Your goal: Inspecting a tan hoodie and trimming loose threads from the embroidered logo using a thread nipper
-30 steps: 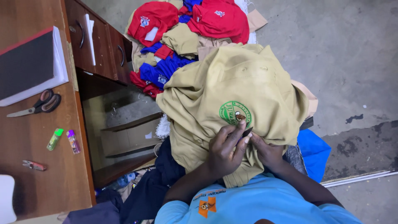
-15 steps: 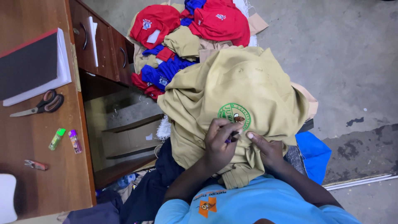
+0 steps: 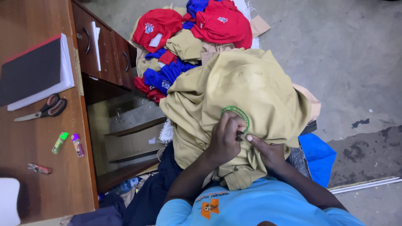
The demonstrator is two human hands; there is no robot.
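Pinching a khaki shirt on the lap, the left hand closes on the fabric over its round green badge, while the right hand grips the cloth just beside it. Scissors and 2 lighters lie on the wooden desk to the left.

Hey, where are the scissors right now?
The scissors lie on the wooden desk at the left of the head view, just below the black notebook and above two small lighters.
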